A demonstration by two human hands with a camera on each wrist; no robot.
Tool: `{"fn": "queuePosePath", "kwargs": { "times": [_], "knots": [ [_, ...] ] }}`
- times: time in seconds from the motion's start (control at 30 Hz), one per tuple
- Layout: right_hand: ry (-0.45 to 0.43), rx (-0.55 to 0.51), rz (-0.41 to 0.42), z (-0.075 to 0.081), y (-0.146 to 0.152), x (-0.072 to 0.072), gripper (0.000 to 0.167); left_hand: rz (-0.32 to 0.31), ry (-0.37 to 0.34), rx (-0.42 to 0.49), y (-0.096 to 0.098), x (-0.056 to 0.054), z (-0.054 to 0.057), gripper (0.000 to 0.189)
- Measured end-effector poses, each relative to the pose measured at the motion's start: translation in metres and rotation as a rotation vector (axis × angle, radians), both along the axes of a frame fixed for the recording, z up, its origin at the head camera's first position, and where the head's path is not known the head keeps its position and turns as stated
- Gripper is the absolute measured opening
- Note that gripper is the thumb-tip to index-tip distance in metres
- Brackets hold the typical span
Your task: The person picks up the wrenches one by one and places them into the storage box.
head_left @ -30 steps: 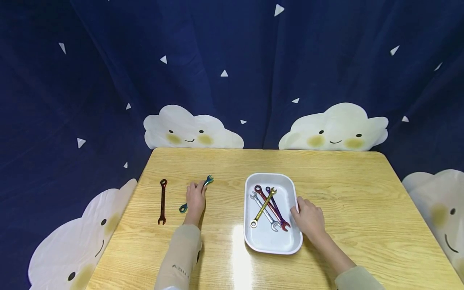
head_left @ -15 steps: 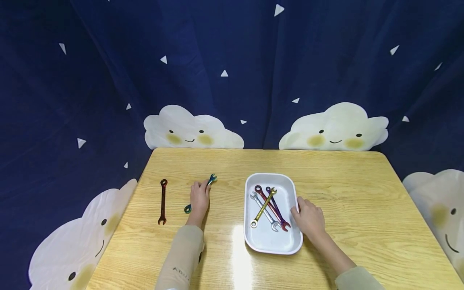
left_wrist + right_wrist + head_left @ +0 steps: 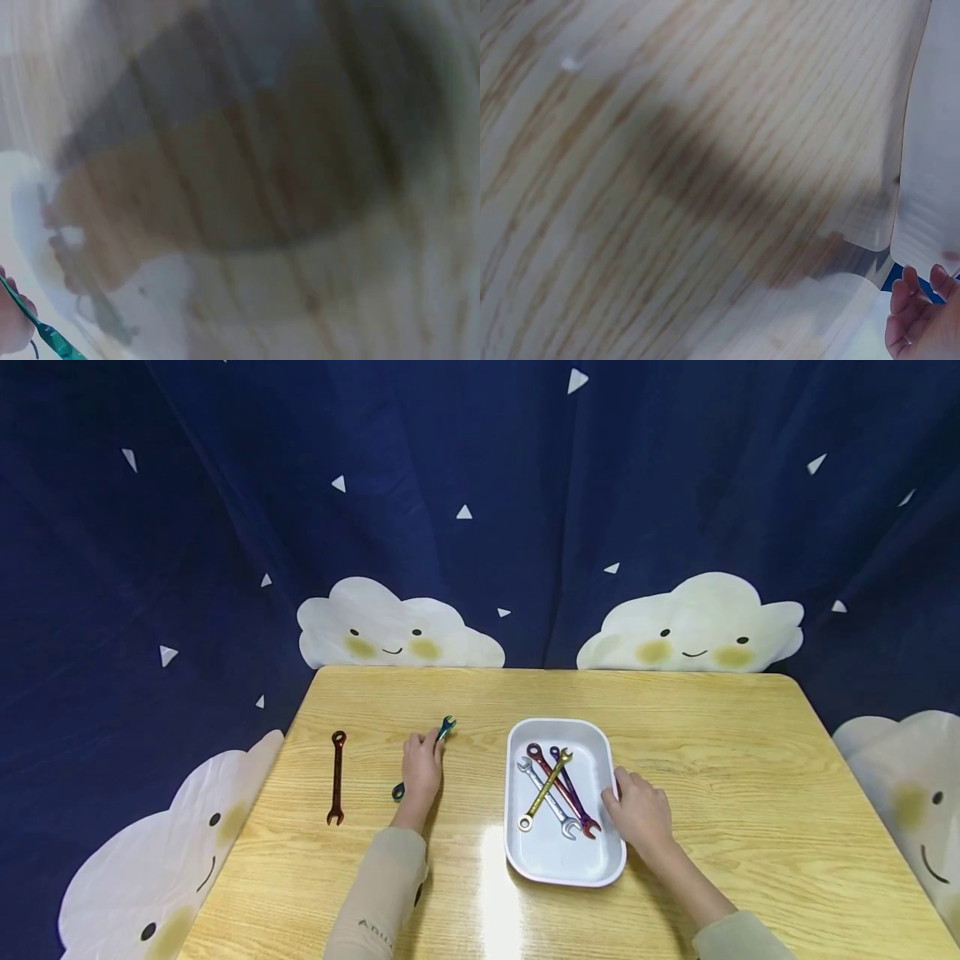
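Near the tabletop's left edge: we list one dark red wrench (image 3: 337, 778), lying lengthwise, ring end toward the back edge, forked end the opposite way.
Teal wrench (image 3: 446, 727): we place it between the dark red wrench and the tray, slanting, forked end nearer the back edge; whether it touches the tabletop (image 3: 720, 743) we cannot tell.
Left hand (image 3: 422, 768): we see it grasping the teal wrench about its middle, both ends of the tool showing past the hand.
White tray (image 3: 566, 865): we find it upright, about midway between the tabletop's left and right edges, its long sides running front to back.
Right hand (image 3: 641, 808): we record it grasping the tray at the right-hand rim.
Tray contents: we count four wrenches, a gold wrench (image 3: 545, 789) uppermost, slanting across a silver wrench (image 3: 558, 812) and a red wrench (image 3: 546, 767); a purple wrench (image 3: 572, 788) meets the red one toward the tray's near right corner.
Beyond the back edge: we note a dark blue curtain (image 3: 480, 435) with white triangles and smiling clouds.
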State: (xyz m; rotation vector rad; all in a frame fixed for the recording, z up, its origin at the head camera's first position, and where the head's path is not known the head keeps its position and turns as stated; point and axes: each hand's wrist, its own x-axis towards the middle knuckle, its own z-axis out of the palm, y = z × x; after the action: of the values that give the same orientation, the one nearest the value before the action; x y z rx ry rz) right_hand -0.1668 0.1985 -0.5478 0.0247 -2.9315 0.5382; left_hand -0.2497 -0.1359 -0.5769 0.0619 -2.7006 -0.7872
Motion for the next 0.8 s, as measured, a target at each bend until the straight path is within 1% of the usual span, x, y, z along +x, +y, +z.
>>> {"fn": "queuePosePath", "kwargs": {
  "times": [0.23,0.43,0.8],
  "knots": [
    [0.005,-0.002,0.002,0.001,0.000,0.001,0.027,0.006,0.017,0.027,0.008,0.001,0.005,0.026],
    [-0.006,0.006,0.003,0.002,0.000,0.001,0.029,0.009,0.027,0.034,0.015,0.001,0.010,0.027],
    [-0.002,0.021,0.003,0.001,0.000,0.000,0.026,-0.008,0.058,0.074,0.031,0.000,0.021,0.027]
  ]
}}
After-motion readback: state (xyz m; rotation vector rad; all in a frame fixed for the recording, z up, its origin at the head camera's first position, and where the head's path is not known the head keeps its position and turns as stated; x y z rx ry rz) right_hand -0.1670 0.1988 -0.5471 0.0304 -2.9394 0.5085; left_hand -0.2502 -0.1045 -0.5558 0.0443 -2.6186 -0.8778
